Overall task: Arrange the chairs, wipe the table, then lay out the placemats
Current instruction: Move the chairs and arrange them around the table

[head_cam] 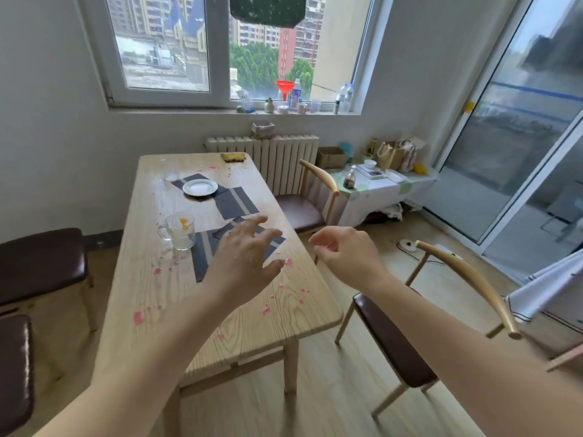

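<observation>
Left hand (244,253) spread wide over dark placemats (236,201), nothing held. Right hand (344,250) loosely curled, nothing held, past the right edge of table (151,288). Glass mug (179,231) beside mats, orange bit inside. Chairs (394,348) on right side apart from table edge, open floor between.

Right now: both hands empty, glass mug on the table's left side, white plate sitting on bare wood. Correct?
Not quite. The head view shows the white plate resting on a dark placemat, not bare wood. The rest holds: left hand and right hand hold nothing, and the glass mug stands on the table's left side.
</observation>
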`<action>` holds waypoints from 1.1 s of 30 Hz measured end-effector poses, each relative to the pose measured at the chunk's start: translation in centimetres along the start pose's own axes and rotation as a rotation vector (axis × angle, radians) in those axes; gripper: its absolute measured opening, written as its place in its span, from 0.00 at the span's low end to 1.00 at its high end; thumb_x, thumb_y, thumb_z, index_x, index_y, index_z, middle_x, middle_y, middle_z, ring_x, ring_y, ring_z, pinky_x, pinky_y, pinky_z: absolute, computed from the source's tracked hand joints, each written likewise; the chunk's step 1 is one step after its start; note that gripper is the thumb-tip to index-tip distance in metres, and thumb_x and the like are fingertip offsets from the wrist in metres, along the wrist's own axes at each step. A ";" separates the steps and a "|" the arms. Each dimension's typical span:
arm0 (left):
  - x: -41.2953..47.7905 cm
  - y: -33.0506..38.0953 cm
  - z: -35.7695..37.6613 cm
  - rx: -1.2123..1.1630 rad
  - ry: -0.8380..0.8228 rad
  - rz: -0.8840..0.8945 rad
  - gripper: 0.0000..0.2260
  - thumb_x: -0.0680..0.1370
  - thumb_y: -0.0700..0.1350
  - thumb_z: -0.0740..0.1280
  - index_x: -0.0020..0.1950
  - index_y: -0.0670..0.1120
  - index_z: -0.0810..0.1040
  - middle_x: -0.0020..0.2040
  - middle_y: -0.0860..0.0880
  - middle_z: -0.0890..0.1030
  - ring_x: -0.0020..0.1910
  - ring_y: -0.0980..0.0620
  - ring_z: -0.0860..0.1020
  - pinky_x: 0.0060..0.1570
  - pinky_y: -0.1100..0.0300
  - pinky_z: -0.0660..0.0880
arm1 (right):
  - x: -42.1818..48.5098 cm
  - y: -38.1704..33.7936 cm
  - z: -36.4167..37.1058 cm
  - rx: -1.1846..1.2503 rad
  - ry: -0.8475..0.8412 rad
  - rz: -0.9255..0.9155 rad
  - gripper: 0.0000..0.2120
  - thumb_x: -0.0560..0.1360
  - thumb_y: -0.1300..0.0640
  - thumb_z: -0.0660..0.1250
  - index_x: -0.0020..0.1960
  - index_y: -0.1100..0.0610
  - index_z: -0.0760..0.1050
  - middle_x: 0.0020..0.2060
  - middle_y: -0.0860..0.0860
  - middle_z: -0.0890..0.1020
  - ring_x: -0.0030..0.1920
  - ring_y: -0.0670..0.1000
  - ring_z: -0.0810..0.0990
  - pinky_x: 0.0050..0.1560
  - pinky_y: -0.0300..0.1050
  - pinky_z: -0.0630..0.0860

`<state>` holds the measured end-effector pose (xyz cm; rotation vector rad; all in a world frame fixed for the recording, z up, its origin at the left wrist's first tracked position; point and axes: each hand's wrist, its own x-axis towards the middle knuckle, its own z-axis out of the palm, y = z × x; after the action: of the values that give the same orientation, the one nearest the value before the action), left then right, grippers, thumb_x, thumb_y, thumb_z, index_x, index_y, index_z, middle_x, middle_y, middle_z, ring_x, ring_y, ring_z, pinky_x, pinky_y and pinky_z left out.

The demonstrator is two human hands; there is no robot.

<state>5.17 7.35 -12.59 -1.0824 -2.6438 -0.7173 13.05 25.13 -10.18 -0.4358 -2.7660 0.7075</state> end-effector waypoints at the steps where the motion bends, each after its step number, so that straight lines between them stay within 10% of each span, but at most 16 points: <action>1: 0.2 0.6 1.0 -0.008 -0.020 0.013 0.22 0.75 0.55 0.67 0.67 0.53 0.71 0.75 0.49 0.62 0.73 0.47 0.60 0.71 0.48 0.60 | -0.6 0.8 -0.4 0.003 0.001 0.024 0.11 0.77 0.54 0.65 0.57 0.49 0.81 0.52 0.44 0.84 0.52 0.45 0.80 0.55 0.47 0.77; 33: 13.5 36.7 31.3 -0.044 -0.465 0.225 0.20 0.75 0.51 0.65 0.68 0.56 0.70 0.74 0.50 0.62 0.72 0.48 0.61 0.70 0.52 0.60 | -5.1 46.1 -16.3 0.114 0.026 0.318 0.09 0.77 0.56 0.64 0.47 0.45 0.82 0.40 0.43 0.83 0.43 0.42 0.80 0.45 0.40 0.78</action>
<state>21.32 53.94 -21.61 -1.7055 -2.8045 -0.5298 33.17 68.87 -20.23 -0.8651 -2.6424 0.9171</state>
